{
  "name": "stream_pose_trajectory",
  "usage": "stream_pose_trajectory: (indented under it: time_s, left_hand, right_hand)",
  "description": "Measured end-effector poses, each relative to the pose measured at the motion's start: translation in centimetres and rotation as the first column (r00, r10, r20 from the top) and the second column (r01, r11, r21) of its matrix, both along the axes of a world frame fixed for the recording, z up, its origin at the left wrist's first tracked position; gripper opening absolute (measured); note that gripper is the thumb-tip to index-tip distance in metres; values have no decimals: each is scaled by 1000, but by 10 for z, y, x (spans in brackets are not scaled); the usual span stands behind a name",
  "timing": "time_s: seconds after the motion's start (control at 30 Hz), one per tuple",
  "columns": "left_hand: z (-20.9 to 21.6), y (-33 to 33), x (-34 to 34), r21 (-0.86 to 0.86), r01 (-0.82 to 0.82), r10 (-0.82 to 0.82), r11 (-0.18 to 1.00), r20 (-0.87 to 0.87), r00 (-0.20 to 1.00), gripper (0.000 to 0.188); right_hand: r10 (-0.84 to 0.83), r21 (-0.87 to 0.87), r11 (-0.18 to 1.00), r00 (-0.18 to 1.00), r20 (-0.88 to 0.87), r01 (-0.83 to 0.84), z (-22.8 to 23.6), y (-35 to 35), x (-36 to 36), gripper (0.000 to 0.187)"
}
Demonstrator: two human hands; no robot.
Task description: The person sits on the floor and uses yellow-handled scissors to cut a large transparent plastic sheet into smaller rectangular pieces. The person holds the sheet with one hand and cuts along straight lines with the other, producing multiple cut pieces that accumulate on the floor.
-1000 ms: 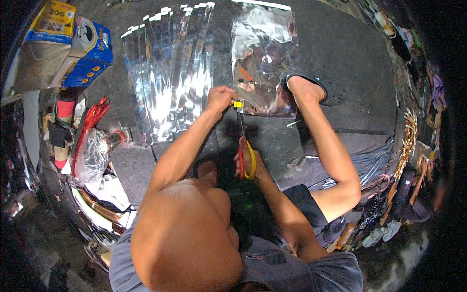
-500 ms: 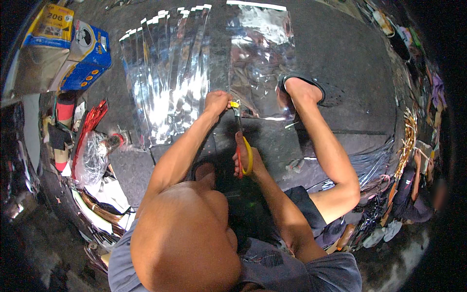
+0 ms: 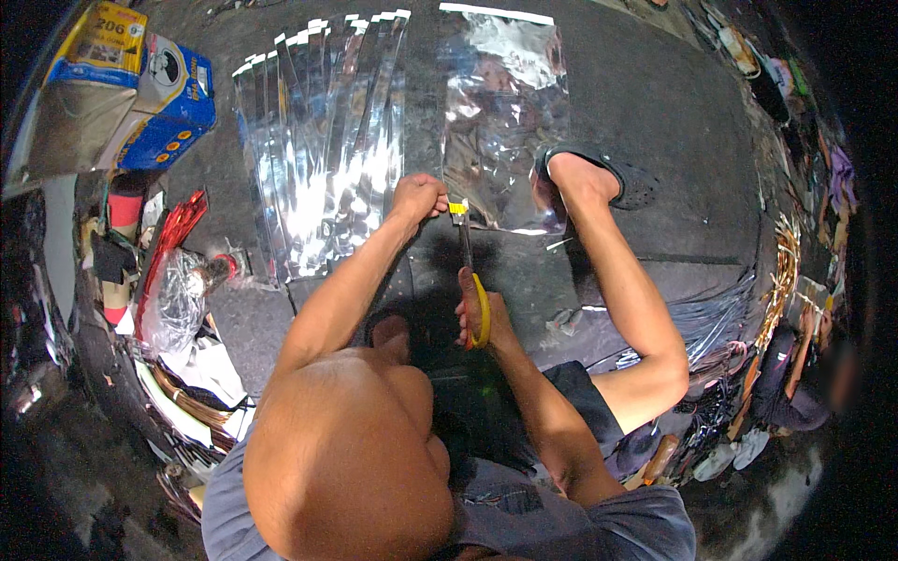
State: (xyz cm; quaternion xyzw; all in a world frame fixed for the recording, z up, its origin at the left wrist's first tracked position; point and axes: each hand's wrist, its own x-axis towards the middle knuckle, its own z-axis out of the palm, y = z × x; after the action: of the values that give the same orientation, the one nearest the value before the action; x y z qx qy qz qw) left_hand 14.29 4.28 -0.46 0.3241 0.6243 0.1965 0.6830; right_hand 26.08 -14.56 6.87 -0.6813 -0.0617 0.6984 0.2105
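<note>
A shiny silver film sheet (image 3: pixel 505 131) with a white strip along its far edge lies flat ahead of me. My left hand (image 3: pixel 420 197) is closed in a pinch at its near left corner; the fingertips partly hide the film there. From the near side, my right hand (image 3: pixel 479 316) grips a pair of scissors (image 3: pixel 481 327) with a yellow handle, thumb on top. The blades point away from me toward that corner. A small yellow piece (image 3: pixel 457 208) shows at the blade tips, beside my left fingertips; whether it is fixed to the scissors I cannot tell.
Several overlapping silver film strips (image 3: pixel 327 150) with white ends fan out at left. Beyond them stands a blue and yellow carton (image 3: pixel 168 122). Red foil strips (image 3: pixel 178 238) and a clear bag (image 3: pixel 182 294) lie at far left. My foot in a black clog (image 3: pixel 636 180) rests beside the sheet.
The scissors and my right hand have shifted slightly toward me and to the right. The yellow piece now sits a little farther from my left fingertips. My left hand has barely moved.
</note>
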Motion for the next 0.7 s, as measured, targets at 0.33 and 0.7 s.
stream_pose_trajectory:
  time_s: [0.33,0.7]
  left_hand:
    - [-18,-39,3,277,297,-196,914,-342,919,30]
    - [-19,-53,-5,345,348,-294,872,-199,935,19]
  right_hand:
    - [-69,83,993,991,-111,78,-34,0,3,53]
    - [15,158,987,996,-86,-1,-38,20,-7,82]
